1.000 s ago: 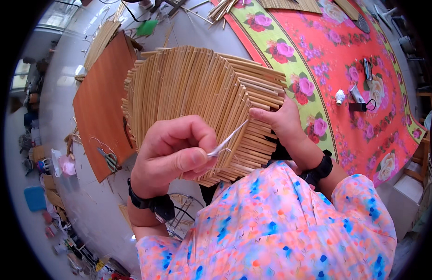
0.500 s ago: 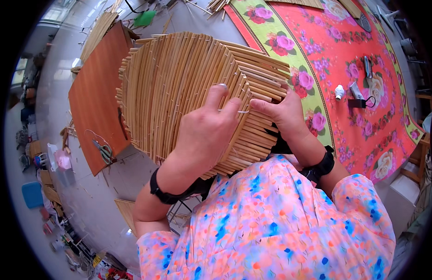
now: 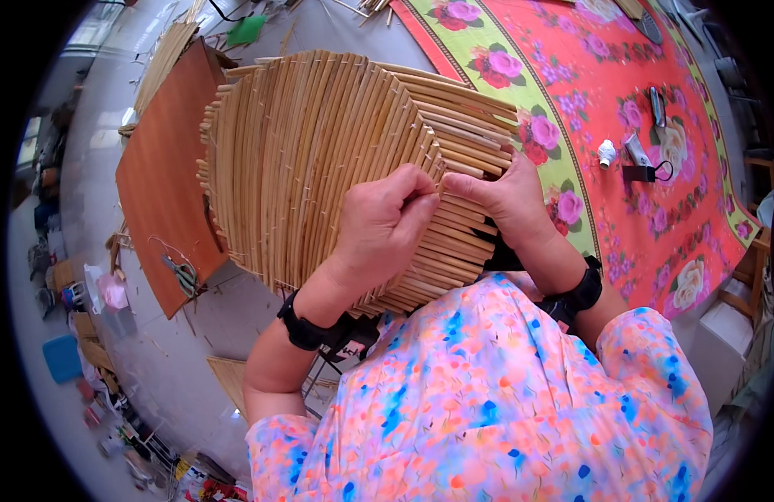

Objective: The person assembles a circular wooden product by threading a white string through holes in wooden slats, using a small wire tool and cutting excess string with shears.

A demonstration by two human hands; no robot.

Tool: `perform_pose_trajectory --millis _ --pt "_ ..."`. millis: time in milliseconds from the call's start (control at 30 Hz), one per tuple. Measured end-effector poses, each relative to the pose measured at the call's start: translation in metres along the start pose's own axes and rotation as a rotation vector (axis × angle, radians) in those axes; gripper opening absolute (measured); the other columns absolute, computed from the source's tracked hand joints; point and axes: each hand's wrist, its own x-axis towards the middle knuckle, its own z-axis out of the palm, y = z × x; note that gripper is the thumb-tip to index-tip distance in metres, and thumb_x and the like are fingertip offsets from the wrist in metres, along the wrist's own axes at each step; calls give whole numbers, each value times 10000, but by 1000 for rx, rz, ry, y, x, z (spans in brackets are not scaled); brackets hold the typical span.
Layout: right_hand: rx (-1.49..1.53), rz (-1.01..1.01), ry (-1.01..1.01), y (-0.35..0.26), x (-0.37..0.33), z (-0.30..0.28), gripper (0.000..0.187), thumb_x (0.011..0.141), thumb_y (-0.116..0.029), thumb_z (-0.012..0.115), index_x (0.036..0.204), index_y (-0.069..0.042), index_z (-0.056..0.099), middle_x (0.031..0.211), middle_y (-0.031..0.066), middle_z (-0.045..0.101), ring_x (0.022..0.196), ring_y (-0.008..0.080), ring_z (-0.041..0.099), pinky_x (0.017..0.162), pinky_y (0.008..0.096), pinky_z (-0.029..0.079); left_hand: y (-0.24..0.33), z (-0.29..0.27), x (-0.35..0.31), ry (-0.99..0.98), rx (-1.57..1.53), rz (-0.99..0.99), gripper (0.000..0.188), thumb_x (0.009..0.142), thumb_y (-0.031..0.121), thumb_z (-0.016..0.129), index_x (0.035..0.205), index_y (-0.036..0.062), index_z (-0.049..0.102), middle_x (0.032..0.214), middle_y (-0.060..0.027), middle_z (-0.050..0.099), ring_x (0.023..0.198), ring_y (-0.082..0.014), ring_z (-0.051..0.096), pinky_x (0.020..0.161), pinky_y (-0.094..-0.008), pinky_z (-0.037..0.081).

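Observation:
A panel of straw-coloured reed sticks (image 3: 295, 167), tied with small white stitches, lies in front of my body. Its sticks run in two directions and meet along a slanting seam right of the middle. Over that seam my left hand (image 3: 385, 219) is closed in a pinch, fingertips close to the sticks; what it holds is hidden. My right hand (image 3: 508, 197) grips the panel's right side, with the thumb on top at the seam and the other fingers mostly out of sight at the edge. The two hands nearly touch.
A brown wooden board (image 3: 157, 184) stands at the left, with scissors (image 3: 184, 276) at its lower corner. On the right, a red floral cloth (image 3: 604, 109) bears a white thread spool (image 3: 606, 154), a black binder clip (image 3: 640, 173) and a small tube (image 3: 635, 149).
My left hand has curled from extended fingers into a tight pinch at the seam. The white strand seen by its fingertips is now hidden. My right hand keeps its grip.

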Motion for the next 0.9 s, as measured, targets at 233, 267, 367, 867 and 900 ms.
perform_pose_trajectory --millis 233,267,367,867,900 --pt "-53 93 -63 0 1 -15 538 762 -116 811 1208 36 552 1069 92 678 907 131 658 797 269 535 9 -18 -4 -74 308 60 135 856 110 694 909 28 601 732 -83 609 616 -191 593 572 -301 476" --pt "-105 157 -103 -4 -1 -22 537 772 -131 805 1213 36 549 1062 87 677 884 119 653 770 259 529 13 -20 -10 -61 432 74 154 842 124 710 906 34 602 743 -86 615 627 -209 609 576 -309 486" --pt "-172 320 -189 -4 -9 -38 535 800 -172 786 1230 30 541 1047 74 675 828 94 637 710 239 509 1 -16 -26 -67 521 122 213 795 162 748 898 49 600 757 -81 615 661 -251 629 583 -331 501" --pt "229 37 -225 2 -39 -24 288 982 -170 586 1192 25 608 1076 68 673 928 105 636 808 257 527 21 -9 -29 142 415 215 193 788 126 752 825 17 597 760 -100 594 659 -239 619 602 -325 502" --pt "221 1 -237 -9 -39 -24 289 981 -168 586 1192 28 609 1073 71 673 927 107 636 811 260 527 29 -11 -26 167 414 231 187 788 122 749 830 15 602 766 -102 597 669 -241 624 609 -326 505"
